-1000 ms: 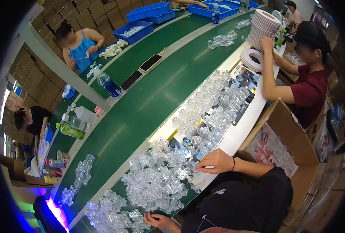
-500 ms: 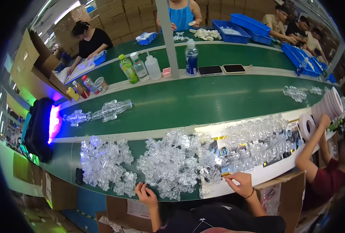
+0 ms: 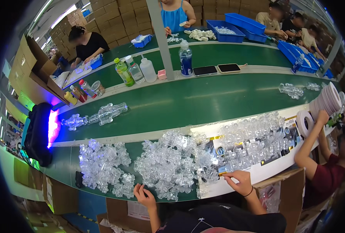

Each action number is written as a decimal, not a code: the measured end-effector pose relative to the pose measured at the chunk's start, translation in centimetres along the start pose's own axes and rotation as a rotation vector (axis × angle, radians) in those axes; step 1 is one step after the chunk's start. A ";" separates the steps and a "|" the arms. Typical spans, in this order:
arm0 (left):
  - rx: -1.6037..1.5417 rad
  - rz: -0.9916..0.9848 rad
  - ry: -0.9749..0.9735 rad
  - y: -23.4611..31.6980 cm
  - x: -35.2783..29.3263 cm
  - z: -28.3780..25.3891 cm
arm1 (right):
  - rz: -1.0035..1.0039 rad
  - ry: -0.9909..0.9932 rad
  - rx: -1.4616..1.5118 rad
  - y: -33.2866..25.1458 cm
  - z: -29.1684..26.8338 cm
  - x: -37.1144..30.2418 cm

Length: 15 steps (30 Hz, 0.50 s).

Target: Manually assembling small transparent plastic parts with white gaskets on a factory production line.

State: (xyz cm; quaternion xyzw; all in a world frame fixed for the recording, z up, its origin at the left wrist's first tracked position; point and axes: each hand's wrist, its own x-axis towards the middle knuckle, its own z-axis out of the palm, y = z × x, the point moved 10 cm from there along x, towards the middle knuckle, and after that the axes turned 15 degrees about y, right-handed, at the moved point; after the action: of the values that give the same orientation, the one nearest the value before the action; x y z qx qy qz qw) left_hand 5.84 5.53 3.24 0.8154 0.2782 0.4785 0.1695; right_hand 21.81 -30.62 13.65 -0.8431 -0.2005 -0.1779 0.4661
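Note:
My left hand (image 3: pixel 145 195) rests at the near edge of the bench, fingers apart and slightly curled, with nothing seen in it. Just beyond it lies a large heap of clear plastic pieces (image 3: pixel 166 165), and to its left is a second heap (image 3: pixel 104 165). My right hand (image 3: pixel 239 183) is over the near edge of a white printed sheet (image 3: pixel 254 175). Its thumb and fingers are pinched together beside a small yellow-brown and blue patch; whether that is a held piece or printing is unclear. More clear pieces (image 3: pixel 254 143) stand in rows on the sheet.
Beyond runs a green belt (image 3: pixel 160 110) bearing clear plastic clusters (image 3: pixel 108 113). A lit purple machine (image 3: pixel 40 134) stands at left. Bottles (image 3: pixel 186 58) and phones (image 3: pixel 205 70) line the ledge. A co-worker's arm (image 3: pixel 310 145) reaches to white reels (image 3: pixel 327 103) at right.
The whole view has shifted slightly. Both my hands stay in nearly the same places, the right still pinched and the left still open by the heap.

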 end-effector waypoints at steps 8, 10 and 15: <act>-0.048 -0.072 0.004 -1.1 -0.4 0.0 | 0.001 -0.004 0.012 -0.1 0.4 -0.2; -0.044 -0.059 0.000 -0.9 -0.3 0.0 | 0.000 -0.005 0.004 0.0 0.5 -0.3; -0.032 -0.050 -0.007 -0.4 0.1 -0.1 | -0.004 -0.016 0.005 -0.1 0.8 -0.3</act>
State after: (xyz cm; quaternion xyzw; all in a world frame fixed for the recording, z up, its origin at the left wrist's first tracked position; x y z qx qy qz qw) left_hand 5.64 5.84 3.15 0.8070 0.2902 0.4758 0.1954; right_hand 21.57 -29.91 13.11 -0.8430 -0.2061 -0.1716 0.4663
